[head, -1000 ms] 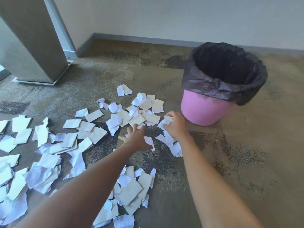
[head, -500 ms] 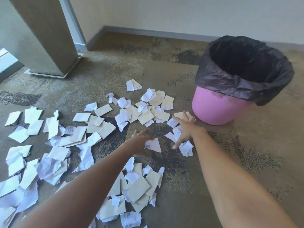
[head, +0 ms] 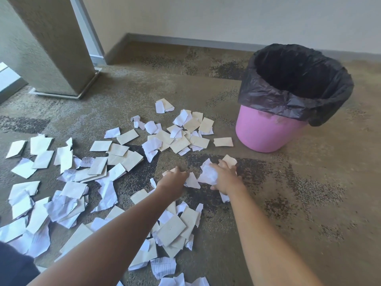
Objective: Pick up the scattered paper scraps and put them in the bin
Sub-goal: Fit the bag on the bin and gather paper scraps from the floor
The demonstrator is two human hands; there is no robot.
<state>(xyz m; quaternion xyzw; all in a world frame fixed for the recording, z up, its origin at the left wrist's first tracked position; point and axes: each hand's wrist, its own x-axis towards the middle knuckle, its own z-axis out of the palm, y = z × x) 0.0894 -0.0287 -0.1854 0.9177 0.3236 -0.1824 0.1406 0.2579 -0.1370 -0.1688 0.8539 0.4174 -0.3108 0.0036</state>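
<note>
Most of the job is left, by the look of it. The carpeted floor [head: 288, 193] is strewn with paper scraps [head: 61, 199], dozens of them, from the far left to just short of the bin [head: 268, 131]. The bin, pink with a black liner [head: 292, 100], stands upright at the right; its inside is dark, so I cannot tell whether anything has gone in. A denser cluster of scraps [head: 181, 137] lies just left of it. Both hands are down among the nearest scraps. The right hand [head: 224, 178] has its fingers curled round a crumpled white bunch [head: 208, 174]. The left hand [head: 173, 180] pinches 1 scrap [head: 192, 180] against the floor, fingers bent.
</note>
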